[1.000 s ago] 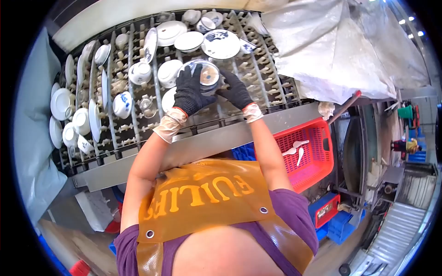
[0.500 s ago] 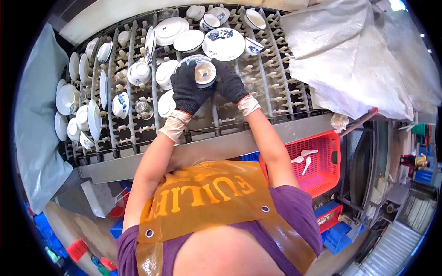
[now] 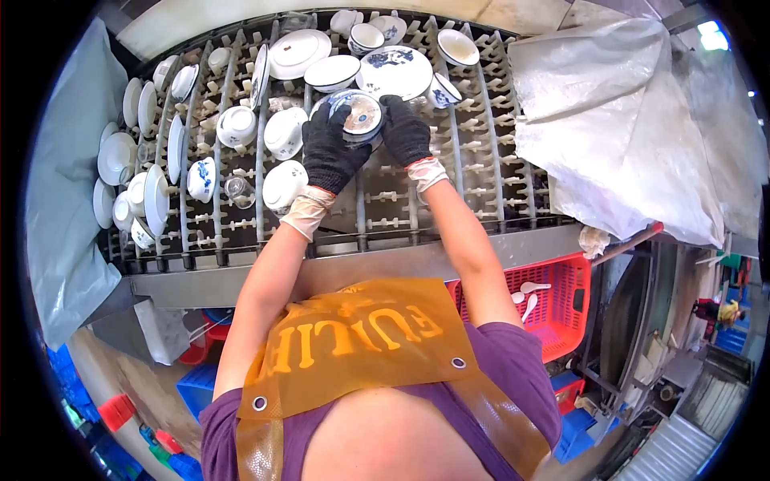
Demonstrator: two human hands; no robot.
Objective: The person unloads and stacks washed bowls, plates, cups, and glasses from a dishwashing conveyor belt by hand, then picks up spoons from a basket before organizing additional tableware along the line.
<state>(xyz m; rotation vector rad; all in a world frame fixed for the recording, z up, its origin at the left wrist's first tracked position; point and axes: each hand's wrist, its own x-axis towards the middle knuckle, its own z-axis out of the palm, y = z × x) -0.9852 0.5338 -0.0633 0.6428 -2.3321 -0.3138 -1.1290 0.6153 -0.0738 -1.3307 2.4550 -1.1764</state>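
A blue-and-white bowl (image 3: 365, 119) is held bottom-up between my hands above the conveyor rack, its foot ring and stained base facing me. My left hand (image 3: 333, 152), in a black knit glove over a pale one, grips its left side. On the right side of the bowl, the fingers of my right hand (image 3: 407, 132), gloved the same way, press against it. White bowls (image 3: 284, 186) lie tipped just left of my left wrist. Beyond the hands are a blue-patterned plate (image 3: 395, 72) and a bowl on its side (image 3: 443, 91).
Pegged conveyor rack (image 3: 385, 192) carries several plates (image 3: 156, 204) standing on edge at left. A metal ledge (image 3: 385, 255) runs along its front. Plastic sheets hang left (image 3: 68, 192) and right (image 3: 601, 104). A red basket (image 3: 584, 309) with white spoons sits below right.
The held bowl has shifted slightly right and its base is turned more toward me. The dishes and rack appear slightly displaced in view, and the far-right bowl now shows more of its inside.
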